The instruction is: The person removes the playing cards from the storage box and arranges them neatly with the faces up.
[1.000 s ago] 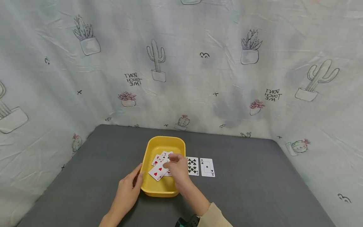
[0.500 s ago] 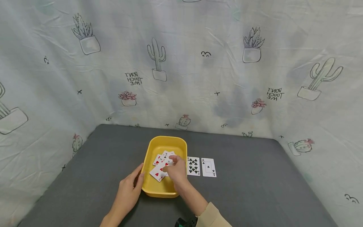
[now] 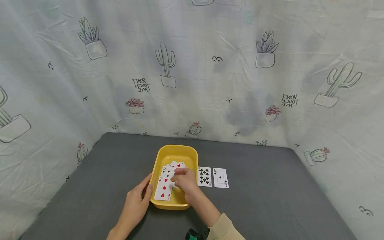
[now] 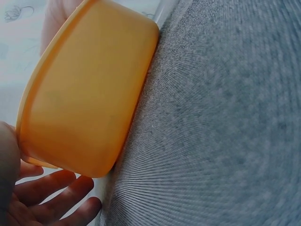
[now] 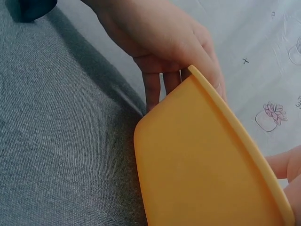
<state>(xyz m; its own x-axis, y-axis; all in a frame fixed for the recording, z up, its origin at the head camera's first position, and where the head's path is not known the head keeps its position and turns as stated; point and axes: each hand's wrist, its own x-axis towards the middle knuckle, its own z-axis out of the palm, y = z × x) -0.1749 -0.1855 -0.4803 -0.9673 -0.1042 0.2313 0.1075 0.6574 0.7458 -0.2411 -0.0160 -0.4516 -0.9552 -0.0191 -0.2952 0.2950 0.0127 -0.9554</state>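
A yellow tray (image 3: 177,203) holds several loose playing cards, some overlapping. Among them, a hearts card (image 3: 162,194) lies at the near left, partly over a club card marked 3 (image 3: 166,169). My right hand (image 3: 186,182) is over the tray, its thumb and forefinger apart right above the cards; its other fingers are partly hidden. Against the tray's left wall, my left hand (image 3: 136,199) rests with thumb and fingers at the rim. The left wrist view shows its loosely spread fingers (image 4: 75,193) at the tray's outer side.
Right of the tray, a card with many clubs (image 3: 204,176) and an ace of clubs (image 3: 220,178) lie face up on the grey table (image 3: 264,200). Behind it hangs a curtain (image 3: 198,83) printed with cacti. A dark device (image 3: 196,234) shows beside the beige right sleeve.
The hearts card has shifted left and nearer inside the tray, and the 3 of clubs has moved left too, with my right hand over them. My left hand stays at the tray's side.
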